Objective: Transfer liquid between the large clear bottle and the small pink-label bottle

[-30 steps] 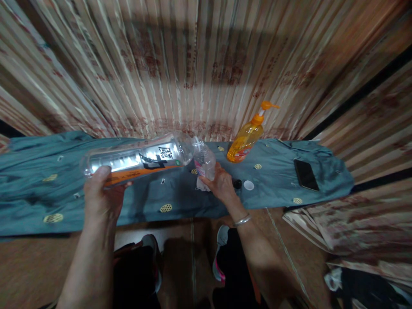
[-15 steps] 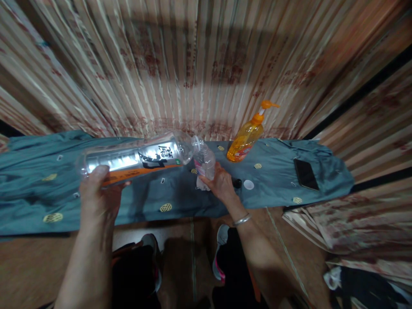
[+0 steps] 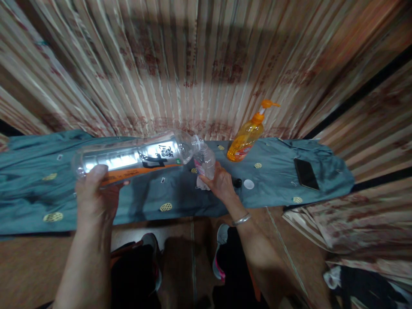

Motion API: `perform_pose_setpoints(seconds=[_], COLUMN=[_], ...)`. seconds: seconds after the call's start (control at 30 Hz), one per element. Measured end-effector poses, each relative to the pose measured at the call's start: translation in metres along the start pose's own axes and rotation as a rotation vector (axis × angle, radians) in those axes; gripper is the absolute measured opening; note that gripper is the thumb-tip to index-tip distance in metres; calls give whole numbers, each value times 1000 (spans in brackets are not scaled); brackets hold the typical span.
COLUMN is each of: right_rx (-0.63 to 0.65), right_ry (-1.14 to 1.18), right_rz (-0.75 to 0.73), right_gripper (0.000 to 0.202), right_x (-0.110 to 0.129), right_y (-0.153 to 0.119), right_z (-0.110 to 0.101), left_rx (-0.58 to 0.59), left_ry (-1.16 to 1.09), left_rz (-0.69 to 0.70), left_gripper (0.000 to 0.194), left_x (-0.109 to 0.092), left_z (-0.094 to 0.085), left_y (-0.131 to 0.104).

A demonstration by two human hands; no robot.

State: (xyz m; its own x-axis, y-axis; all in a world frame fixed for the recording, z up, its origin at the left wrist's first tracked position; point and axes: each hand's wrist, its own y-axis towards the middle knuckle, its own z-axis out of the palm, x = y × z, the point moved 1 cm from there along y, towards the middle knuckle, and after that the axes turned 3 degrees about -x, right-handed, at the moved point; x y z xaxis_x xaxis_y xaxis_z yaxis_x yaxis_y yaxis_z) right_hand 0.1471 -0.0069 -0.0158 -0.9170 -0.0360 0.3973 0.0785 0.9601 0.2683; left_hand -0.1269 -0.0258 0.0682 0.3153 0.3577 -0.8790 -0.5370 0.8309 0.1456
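Left hand [image 3: 98, 189]: wrapped around the base end of a large clear plastic bottle with a silver-and-orange label [image 3: 135, 156], thumb on top near the label's end. Bottle held lengthwise, base toward 9 o'clock, neck toward 3.

Right hand [image 3: 222, 184]: fingers closed around a small clear plastic bottle with a pink-and-white label [image 3: 207, 163], gripping it from its 4 o'clock side. Small bottle's neck is toward 12, base toward 6. Silver metal bangle [image 3: 242, 219] on that wrist, 5 o'clock of the hand.

Large bottle's neck meets the small one's at the small one's top. Necks overlap in view; can't tell whether the rims touch. Can't make out liquid in either bottle. Can't tell whether the small bottle's base is resting on anything.

Both are over a narrow surface covered in teal cloth with yellow oval prints [image 3: 273, 189]. Also on the cloth, clock taken from the right hand:
- 1 o'clock: amber pump bottle with orange pump head [image 3: 246, 141], upright.
- 3 o'clock, near: small black round object [image 3: 237, 183], then white plastic disc [image 3: 248, 184] just beside it.
- 3 o'clock, well apart: black flat phone [image 3: 306, 174].

12 o'clock, behind: beige pleated curtain with reddish prints [image 3: 206, 77]. 6 o'clock, below: grey-and-pink shoes [image 3: 222, 240] on a brown floor [image 3: 180, 266].
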Motion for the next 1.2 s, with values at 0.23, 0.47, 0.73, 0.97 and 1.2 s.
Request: perform_pose_setpoints(seconds=[0.23, 0.47, 0.73, 0.97, 1.2], right_rx=[-5, -18, -32, -37, -56], right_ry=[30, 38, 44, 48, 34], right_rz=[-3, -4, -20, -19, -36], right_gripper=[56, 55, 52, 53, 54], right_x=[-2, -4, -6, -5, -7], right_y=[0, 0, 0, 0, 0], right_z=[3, 6, 9, 10, 11], left_rx=[1, 18, 13, 24, 30], left_ry=[-28, -24, -28, -23, -22], left_rz=[17, 31, 50, 47, 50], left_gripper=[47, 46, 55, 59, 64], left_x=[-2, -4, -8, -8, -10], left_z=[1, 1, 2, 2, 1], left_y=[0, -2, -2, -2, -3])
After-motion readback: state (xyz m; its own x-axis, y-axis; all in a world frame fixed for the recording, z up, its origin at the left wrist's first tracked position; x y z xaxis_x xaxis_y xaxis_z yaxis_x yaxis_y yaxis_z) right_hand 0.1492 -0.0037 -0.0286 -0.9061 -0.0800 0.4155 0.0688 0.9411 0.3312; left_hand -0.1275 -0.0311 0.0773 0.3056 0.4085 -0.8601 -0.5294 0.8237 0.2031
